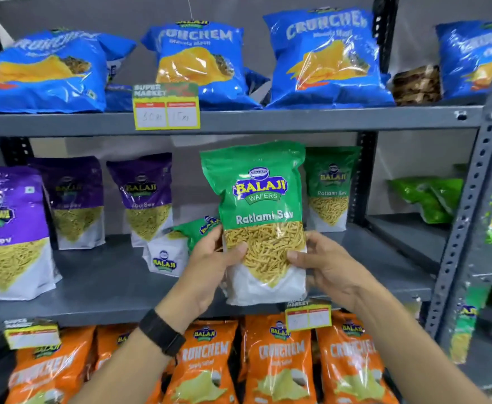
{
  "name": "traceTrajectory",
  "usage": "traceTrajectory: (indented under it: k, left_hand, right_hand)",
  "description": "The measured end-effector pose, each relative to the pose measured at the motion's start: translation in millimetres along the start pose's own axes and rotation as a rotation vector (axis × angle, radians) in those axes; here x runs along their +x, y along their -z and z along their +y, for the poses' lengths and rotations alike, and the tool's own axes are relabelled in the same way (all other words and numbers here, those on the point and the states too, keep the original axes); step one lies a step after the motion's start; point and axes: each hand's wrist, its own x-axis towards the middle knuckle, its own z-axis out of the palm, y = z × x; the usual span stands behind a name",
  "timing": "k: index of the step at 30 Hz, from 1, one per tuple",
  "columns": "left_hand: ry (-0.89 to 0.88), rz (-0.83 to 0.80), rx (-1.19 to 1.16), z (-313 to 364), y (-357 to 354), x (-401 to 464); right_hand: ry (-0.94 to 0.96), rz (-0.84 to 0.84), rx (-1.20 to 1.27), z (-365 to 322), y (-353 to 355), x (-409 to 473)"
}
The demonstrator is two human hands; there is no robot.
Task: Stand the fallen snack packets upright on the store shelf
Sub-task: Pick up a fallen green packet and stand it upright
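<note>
I hold a green Ratlami Sev packet (pixel 260 205) upright in front of the middle shelf (pixel 107 287). My left hand (pixel 212 263) grips its lower left edge and my right hand (pixel 323 263) grips its lower right edge. Behind my left hand another green packet (pixel 180 243) lies tipped over on the shelf, its white bottom facing me. A further green Ratlami Sev packet (pixel 330 188) stands upright at the back right. Three purple Aloo Sev packets stand upright on the left: one at the front (pixel 8 228), two behind (pixel 75 199) (pixel 147 196).
Blue Crunchem bags (pixel 198 59) fill the top shelf, and orange Crunchem bags (pixel 276 360) fill the bottom one. Price tags (pixel 167 107) hang on the shelf edges. A grey perforated upright (pixel 472 205) divides off the neighbouring rack, where light green packets (pixel 431 199) lie.
</note>
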Motion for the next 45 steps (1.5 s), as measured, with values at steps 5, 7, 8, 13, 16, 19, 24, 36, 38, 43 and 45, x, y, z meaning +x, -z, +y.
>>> traceTrajectory:
  k: [5, 7, 8, 13, 16, 19, 24, 36, 38, 43, 45]
  left_hand:
    - [-0.070, -0.028, 0.033, 3.4, 38.4, -7.8]
    - [-0.093, -0.044, 0.062, 4.4, 45.6, -10.8]
    - [-0.101, -0.044, 0.071, 5.0, 48.2, -11.6]
    - [-0.119, -0.039, 0.084, 4.5, 51.5, -11.2]
    - [-0.114, -0.029, 0.106, 1.9, 44.8, -4.9]
    - [-0.121, -0.029, 0.144, -4.2, 27.8, 9.5]
    - [-0.135, -0.024, 0.237, -20.9, -28.2, 56.8]
    - [-0.120, 0.012, 0.394, -77.1, -170.3, 147.6]
    - [-0.107, 0.000, 0.396, -88.6, -175.3, 151.5]
    - [-0.091, -0.043, 0.381, -105.7, -170.3, 151.8]
    - [-0.073, -0.078, 0.412, -104.6, -164.8, 152.4]
  right_hand:
    - [0.060, 0.001, 0.023, 11.2, -31.1, -8.5]
    - [0.068, 0.006, 0.020, 11.2, -36.1, -10.8]
    - [0.073, 0.005, 0.022, 10.3, -38.2, -12.2]
    - [0.084, -0.012, 0.026, 9.3, -39.1, -12.6]
    - [0.067, -0.008, 0.013, 8.8, -31.4, -8.9]
    - [0.055, 0.038, -0.012, 7.0, -14.0, -1.1]
    - [0.053, 0.145, -0.109, 4.3, 49.8, 33.0]
    - [0.086, 0.383, -0.291, 6.2, 183.7, 87.5]
    - [0.078, 0.410, -0.305, 13.3, 191.1, 89.2]
    - [0.099, 0.433, -0.329, 28.5, 196.2, 88.9]
    - [0.115, 0.462, -0.334, 29.1, 194.4, 85.6]
